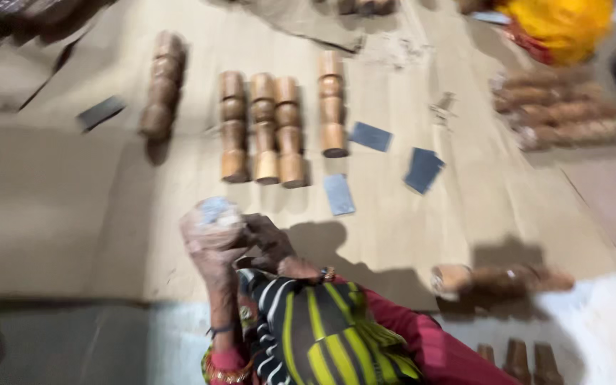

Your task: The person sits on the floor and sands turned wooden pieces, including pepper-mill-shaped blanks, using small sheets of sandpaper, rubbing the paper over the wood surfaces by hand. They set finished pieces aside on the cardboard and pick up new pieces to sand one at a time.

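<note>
The frame is motion-blurred. My left hand (212,249) is wrapped around a turned wooden piece (214,214), seen end-on with a pale greyish top. My right hand (269,239) is curled against the same piece from the right, coming out of a red sleeve with a bangle at the wrist. A yellow-and-black striped cloth (322,328) lies over my arms. Beyond my hands, three turned wooden legs (265,128) lie side by side on the floor sheet, with a fourth (331,103) just to their right.
Another wooden leg (162,85) lies at the back left. Grey sandpaper pieces (339,194) (422,170) (371,135) (100,113) are scattered around. A wooden leg (500,278) lies at the right, several more legs (565,110) at the far right, and a yellow cloth (561,25) at the top right.
</note>
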`<state>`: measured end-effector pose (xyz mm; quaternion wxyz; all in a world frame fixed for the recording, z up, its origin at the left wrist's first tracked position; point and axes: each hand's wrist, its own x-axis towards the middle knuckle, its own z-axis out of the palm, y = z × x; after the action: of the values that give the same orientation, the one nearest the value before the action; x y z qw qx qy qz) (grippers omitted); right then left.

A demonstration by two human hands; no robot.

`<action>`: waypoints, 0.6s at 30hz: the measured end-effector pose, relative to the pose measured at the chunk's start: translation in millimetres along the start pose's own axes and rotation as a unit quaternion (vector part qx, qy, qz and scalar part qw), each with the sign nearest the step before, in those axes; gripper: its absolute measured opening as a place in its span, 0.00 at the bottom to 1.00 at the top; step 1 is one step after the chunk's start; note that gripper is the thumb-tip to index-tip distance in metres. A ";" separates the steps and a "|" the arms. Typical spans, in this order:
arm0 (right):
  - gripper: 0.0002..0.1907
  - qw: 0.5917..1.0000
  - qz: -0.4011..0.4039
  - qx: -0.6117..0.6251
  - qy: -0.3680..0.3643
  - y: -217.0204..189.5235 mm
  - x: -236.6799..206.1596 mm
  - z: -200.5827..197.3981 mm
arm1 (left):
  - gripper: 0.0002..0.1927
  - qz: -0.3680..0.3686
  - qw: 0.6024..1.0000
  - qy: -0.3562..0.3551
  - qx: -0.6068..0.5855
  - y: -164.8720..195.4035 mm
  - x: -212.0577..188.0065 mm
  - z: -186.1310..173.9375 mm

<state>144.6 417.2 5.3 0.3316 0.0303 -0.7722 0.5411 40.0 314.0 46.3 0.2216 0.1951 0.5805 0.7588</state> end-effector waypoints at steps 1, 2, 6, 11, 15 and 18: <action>0.31 0.999 0.004 -0.048 0.008 -11.9 3.3 -9.6 | 0.45 0.008 1.000 -0.012 -0.028 4.6 0.5 6.1; 0.35 0.995 0.039 -0.091 0.029 -24.1 4.7 -14.3 | 0.43 0.014 0.998 -0.023 -0.056 8.4 -0.4 10.4; 0.44 0.954 0.184 -0.235 0.030 -42.4 -1.4 -34.7 | 0.36 -0.056 0.968 -0.004 -0.245 11.2 -0.7 20.9; 0.40 0.952 0.263 -0.116 0.104 -9.7 -70.9 -44.5 | 0.34 -0.139 0.962 -0.123 -0.199 -13.9 -1.9 52.7; 0.47 0.906 0.354 0.008 0.230 31.8 -139.9 -65.4 | 0.41 -0.105 0.955 -0.277 0.026 -30.4 -14.9 69.1; 0.42 0.868 0.348 -0.004 0.354 45.0 -180.2 -94.4 | 0.29 -0.207 0.920 -0.307 0.132 -39.8 -18.1 62.8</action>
<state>311.9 460.3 -111.2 0.3729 -0.4357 -0.5654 0.5929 94.1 362.8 22.9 0.5131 0.3216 0.6061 0.5158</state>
